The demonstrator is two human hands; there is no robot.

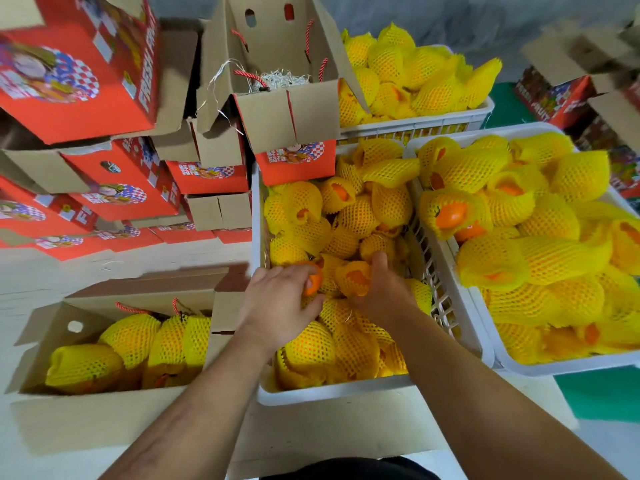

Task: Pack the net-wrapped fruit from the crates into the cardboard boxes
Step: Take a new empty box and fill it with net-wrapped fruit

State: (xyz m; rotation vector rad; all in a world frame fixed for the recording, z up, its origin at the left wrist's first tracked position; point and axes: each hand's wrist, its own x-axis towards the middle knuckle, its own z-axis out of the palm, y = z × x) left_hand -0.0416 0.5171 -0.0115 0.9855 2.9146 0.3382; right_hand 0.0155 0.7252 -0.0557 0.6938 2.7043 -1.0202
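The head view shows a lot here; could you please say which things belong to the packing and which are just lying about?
In use: left hand, right hand, middle crate, open box.
Lying about: stacked red boxes, far crate, right crate.

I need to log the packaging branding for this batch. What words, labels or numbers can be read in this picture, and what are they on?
"FRESH FRUIT", partly readable, in white capitals on the side of the red box at top left.
"FRUIT", blurred, on the red box at top right.
Characters on the round checkered labels of the stacked red boxes: too small to read.
No numbers are readable.
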